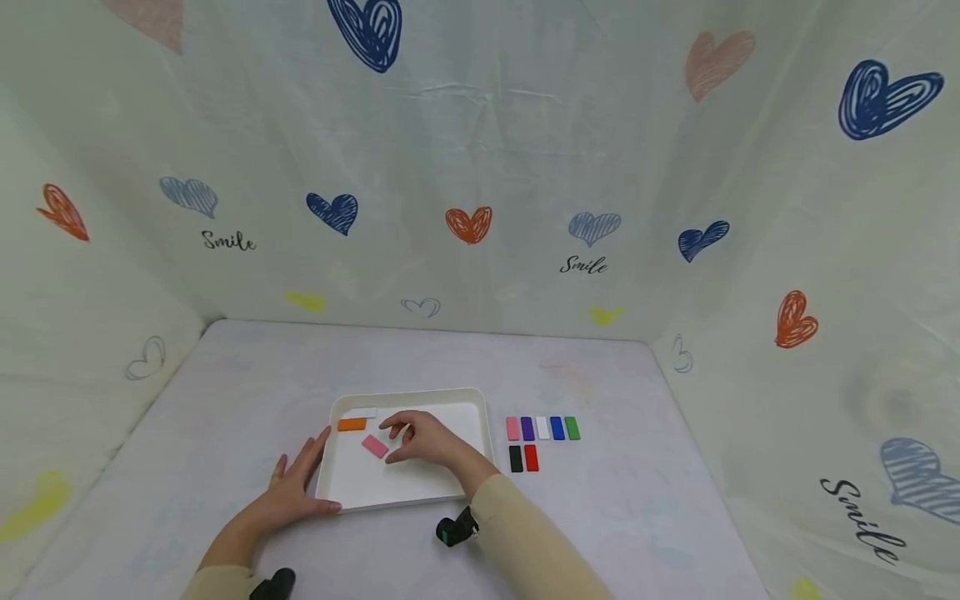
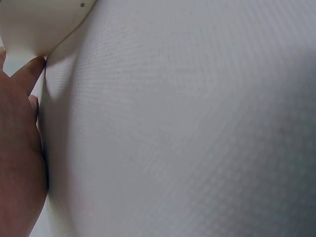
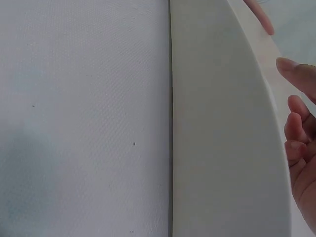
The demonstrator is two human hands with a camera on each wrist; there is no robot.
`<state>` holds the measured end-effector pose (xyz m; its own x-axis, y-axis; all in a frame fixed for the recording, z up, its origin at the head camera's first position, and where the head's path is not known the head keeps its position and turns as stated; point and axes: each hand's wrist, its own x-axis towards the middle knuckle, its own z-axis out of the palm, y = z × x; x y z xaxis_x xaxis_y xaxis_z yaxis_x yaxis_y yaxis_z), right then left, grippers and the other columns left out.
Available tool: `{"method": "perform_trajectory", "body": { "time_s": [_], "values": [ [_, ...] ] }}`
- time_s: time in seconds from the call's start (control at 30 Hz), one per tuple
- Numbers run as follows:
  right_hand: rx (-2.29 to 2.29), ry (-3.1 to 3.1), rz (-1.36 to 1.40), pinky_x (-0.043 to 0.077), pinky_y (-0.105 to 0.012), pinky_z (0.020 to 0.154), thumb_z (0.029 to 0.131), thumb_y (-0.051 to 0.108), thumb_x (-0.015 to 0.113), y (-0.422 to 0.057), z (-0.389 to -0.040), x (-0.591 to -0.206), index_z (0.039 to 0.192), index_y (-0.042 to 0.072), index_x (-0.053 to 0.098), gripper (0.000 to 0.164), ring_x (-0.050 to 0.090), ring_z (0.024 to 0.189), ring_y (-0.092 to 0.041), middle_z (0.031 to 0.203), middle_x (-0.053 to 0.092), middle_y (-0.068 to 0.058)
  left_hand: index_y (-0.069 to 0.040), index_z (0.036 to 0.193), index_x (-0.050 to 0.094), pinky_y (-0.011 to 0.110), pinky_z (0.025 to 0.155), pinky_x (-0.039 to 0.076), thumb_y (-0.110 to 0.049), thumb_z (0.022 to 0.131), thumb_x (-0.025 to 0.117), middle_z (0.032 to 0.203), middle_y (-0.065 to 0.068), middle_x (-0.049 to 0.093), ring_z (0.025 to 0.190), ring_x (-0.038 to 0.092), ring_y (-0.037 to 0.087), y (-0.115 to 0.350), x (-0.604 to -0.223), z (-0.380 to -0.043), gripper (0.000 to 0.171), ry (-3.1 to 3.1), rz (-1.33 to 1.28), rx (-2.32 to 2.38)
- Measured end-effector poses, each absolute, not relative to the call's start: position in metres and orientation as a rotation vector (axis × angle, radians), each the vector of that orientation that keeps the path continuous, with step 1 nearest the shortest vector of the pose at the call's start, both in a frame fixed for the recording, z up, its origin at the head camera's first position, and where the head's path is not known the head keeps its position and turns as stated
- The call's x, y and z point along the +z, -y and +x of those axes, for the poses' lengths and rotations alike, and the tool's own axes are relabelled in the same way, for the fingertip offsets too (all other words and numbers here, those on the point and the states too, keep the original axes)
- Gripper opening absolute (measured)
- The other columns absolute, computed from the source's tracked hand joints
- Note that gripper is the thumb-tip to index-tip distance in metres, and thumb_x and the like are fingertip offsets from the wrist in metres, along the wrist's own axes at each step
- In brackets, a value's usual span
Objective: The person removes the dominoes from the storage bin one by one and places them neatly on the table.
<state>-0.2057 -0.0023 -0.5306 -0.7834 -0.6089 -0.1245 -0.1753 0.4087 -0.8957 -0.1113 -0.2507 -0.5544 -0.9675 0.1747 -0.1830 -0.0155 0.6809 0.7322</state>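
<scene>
A shallow white tray [image 1: 431,497] lies on the table. My left hand [image 1: 288,493] rests against its left side with fingers extended, the thumb by the front left corner; in the left wrist view the hand [image 2: 17,143] touches the tray's outer wall [image 2: 42,24]. Over the tray is my right hand [image 1: 427,439], thumb and index finger apart, nothing visible between them. Just left of those fingertips a small pink rectangular piece [image 1: 375,447] lies slanted. Farther back left in the tray are an orange piece [image 1: 352,425] and a white piece [image 1: 362,412].
Right of the tray, small flat pieces lie in two rows: pink [image 1: 513,428], purple [image 1: 527,428], white [image 1: 542,428], blue [image 1: 557,428] and green [image 1: 572,428] behind, black [image 1: 516,458] and red [image 1: 532,457] in front. A heart-printed curtain [image 1: 525,167] surrounds the table [image 1: 637,517].
</scene>
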Motion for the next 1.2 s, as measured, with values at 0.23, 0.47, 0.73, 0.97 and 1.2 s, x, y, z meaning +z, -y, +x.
{"method": "perform_trajectory", "body": {
  "time_s": [0.23,0.47,0.73,0.97,1.2],
  "values": [
    [-1.269,-2.254,-0.665,0.043,-0.018,0.061,0.074,0.007,0.085,0.016,-0.212,-0.536,0.115,0.014,0.07,0.045,0.048,0.067,-0.007,0.088,0.059,0.006,-0.008,0.155,0.01,0.063,0.107,-0.02,-0.043,0.063,0.088,0.154,0.032,0.017,0.142,-0.001,0.051,0.251,-0.553,-0.112,0.126,-2.65,0.131,1.164],
    [-1.137,-2.302,-0.681,0.044,-0.018,0.069,0.075,0.012,0.086,0.024,-0.219,-0.542,0.116,0.017,0.07,0.045,0.048,0.077,-0.007,0.088,0.056,0.009,-0.008,0.155,0.01,0.064,0.107,-0.018,-0.041,0.063,0.089,0.154,0.032,0.017,0.142,-0.002,0.051,0.249,-0.551,-0.112,0.125,-2.643,0.134,1.155],
    [-1.006,-2.365,-0.698,0.04,-0.019,0.07,0.074,0.015,0.087,0.028,-0.22,-0.543,0.115,0.019,0.071,0.044,0.046,0.078,-0.006,0.084,0.052,0.008,-0.008,0.155,0.008,0.062,0.107,-0.02,-0.041,0.064,0.089,0.154,0.032,0.015,0.142,-0.002,0.051,0.248,-0.548,-0.111,0.127,-2.635,0.121,1.15],
    [-0.895,-2.46,-0.718,0.04,-0.018,0.069,0.074,0.017,0.087,0.032,-0.217,-0.542,0.115,0.022,0.071,0.044,0.046,0.078,-0.005,0.082,0.051,0.009,-0.009,0.156,0.007,0.061,0.107,-0.021,-0.041,0.064,0.089,0.154,0.032,0.015,0.142,-0.002,0.05,0.247,-0.549,-0.111,0.127,-2.641,0.118,1.145],
    [-0.831,-2.498,-0.665,0.04,-0.019,0.071,0.075,0.019,0.086,0.034,-0.215,-0.542,0.114,0.027,0.071,0.043,0.046,0.079,-0.006,0.085,0.05,0.009,-0.008,0.155,0.009,0.061,0.107,-0.021,-0.041,0.063,0.089,0.154,0.032,0.015,0.142,-0.001,0.051,0.248,-0.55,-0.111,0.126,-2.652,0.117,1.145]
  ]
}}
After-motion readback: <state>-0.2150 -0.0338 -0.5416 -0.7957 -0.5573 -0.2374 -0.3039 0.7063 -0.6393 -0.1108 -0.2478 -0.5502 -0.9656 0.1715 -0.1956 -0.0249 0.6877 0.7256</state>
